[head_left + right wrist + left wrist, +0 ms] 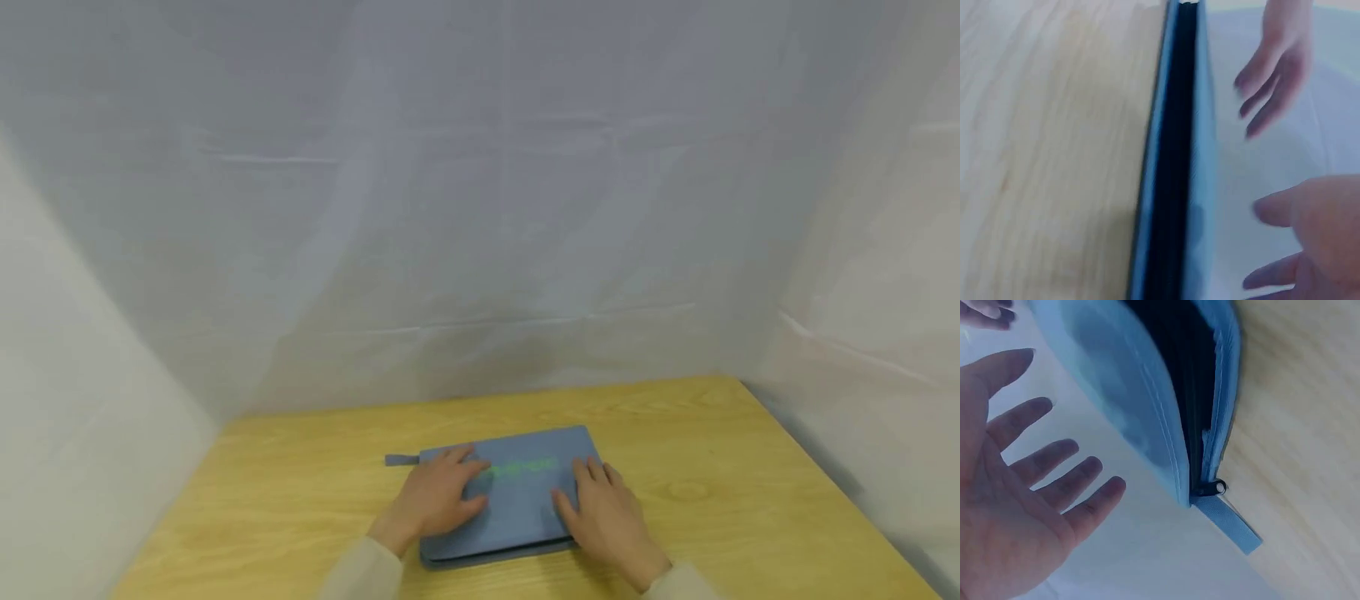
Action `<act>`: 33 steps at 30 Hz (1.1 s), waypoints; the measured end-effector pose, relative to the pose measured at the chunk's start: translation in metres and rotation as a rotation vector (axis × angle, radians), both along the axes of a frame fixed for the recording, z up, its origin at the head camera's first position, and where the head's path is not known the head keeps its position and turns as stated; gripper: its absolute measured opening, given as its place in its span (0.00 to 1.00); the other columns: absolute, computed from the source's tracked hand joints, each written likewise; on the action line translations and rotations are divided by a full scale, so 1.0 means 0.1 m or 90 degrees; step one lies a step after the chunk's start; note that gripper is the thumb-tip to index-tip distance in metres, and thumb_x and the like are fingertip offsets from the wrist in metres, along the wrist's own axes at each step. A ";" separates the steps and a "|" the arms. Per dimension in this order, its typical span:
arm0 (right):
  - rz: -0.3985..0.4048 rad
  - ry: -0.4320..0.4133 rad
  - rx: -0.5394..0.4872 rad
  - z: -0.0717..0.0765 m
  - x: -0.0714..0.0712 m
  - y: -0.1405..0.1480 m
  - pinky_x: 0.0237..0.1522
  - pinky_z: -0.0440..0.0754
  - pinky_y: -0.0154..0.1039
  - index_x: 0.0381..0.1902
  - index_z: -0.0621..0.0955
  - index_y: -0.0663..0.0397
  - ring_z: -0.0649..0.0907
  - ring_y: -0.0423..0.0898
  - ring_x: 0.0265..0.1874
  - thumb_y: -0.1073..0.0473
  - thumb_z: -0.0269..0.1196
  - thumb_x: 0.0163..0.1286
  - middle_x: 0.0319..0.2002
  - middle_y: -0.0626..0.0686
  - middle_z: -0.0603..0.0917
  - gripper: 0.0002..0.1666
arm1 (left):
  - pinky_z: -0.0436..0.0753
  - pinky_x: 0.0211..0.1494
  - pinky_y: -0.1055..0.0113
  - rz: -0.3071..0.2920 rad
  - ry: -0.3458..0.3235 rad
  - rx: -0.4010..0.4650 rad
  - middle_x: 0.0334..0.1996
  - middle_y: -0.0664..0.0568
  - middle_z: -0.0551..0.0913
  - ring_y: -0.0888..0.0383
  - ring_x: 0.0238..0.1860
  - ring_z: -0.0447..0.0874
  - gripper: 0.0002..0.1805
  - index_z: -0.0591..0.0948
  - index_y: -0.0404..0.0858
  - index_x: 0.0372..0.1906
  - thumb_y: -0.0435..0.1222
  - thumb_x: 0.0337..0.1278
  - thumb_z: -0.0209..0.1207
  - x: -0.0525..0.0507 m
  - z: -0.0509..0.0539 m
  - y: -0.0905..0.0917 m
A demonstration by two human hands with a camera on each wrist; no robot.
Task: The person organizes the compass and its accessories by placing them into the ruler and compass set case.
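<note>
A flat blue zippered pouch (521, 504) with green lettering (525, 467) lies on the wooden table. Over its left part is my left hand (438, 498), fingers spread and fairly straight. My right hand (611, 515) lies over the right edge, its fingers also extended. Neither hand grips anything; whether the fingertips touch the cover I cannot tell. In the left wrist view the pouch's edge gapes along a dark zipper, with the zipper pull (1213, 487) at the corner beside a blue fabric tab (1229, 524). The right wrist view shows the dark gap (1175, 150) along the near edge.
The light wood table (300, 492) extends on both sides of the pouch. Pale sheeting hangs as a back wall (480, 208), with side walls at the left (60, 375) and right (877, 333).
</note>
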State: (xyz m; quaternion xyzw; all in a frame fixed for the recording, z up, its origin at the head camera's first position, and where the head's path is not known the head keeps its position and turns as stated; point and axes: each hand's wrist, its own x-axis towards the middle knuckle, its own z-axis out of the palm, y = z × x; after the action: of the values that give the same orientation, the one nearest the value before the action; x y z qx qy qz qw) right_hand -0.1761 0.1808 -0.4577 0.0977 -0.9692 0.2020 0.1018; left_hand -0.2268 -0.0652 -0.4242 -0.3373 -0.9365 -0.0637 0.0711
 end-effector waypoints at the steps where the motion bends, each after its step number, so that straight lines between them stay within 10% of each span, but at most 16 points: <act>1: -0.027 0.003 0.010 0.02 0.02 -0.03 0.58 0.66 0.60 0.58 0.73 0.72 0.70 0.68 0.58 0.45 0.60 0.67 0.57 0.71 0.72 0.36 | 0.74 0.53 0.45 -0.005 -0.010 0.003 0.62 0.41 0.71 0.41 0.60 0.71 0.24 0.79 0.42 0.58 0.47 0.58 0.60 -0.04 0.01 0.00; 14: -0.155 -0.005 0.143 -0.11 0.10 -0.38 0.45 0.73 0.65 0.55 0.75 0.74 0.72 0.73 0.53 0.29 0.57 0.61 0.52 0.76 0.73 0.50 | 0.69 0.56 0.41 0.005 -0.106 -0.022 0.67 0.41 0.65 0.38 0.62 0.68 0.32 0.69 0.46 0.68 0.54 0.63 0.54 -0.48 -0.08 0.02; 22: -0.181 0.065 0.272 -0.19 0.12 -0.54 0.40 0.76 0.65 0.51 0.78 0.73 0.75 0.72 0.48 0.23 0.53 0.58 0.49 0.75 0.76 0.54 | 0.74 0.51 0.46 0.018 -0.117 -0.056 0.60 0.44 0.73 0.41 0.55 0.73 0.32 0.71 0.46 0.67 0.55 0.62 0.55 -0.46 -0.11 -0.02; 33: -0.080 0.054 0.202 -0.18 0.02 -0.39 0.50 0.68 0.68 0.56 0.74 0.73 0.69 0.73 0.55 0.30 0.55 0.63 0.55 0.75 0.71 0.48 | 0.76 0.48 0.47 0.074 -0.115 -0.090 0.56 0.43 0.75 0.41 0.51 0.76 0.33 0.70 0.46 0.68 0.56 0.61 0.55 -0.30 -0.04 -0.06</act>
State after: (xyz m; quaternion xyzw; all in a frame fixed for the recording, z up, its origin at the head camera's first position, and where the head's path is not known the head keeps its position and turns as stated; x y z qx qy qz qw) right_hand -0.1746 0.1419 -0.4758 0.0603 -0.9879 0.0358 0.1385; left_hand -0.2570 -0.0712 -0.4278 -0.2793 -0.9593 -0.0232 -0.0339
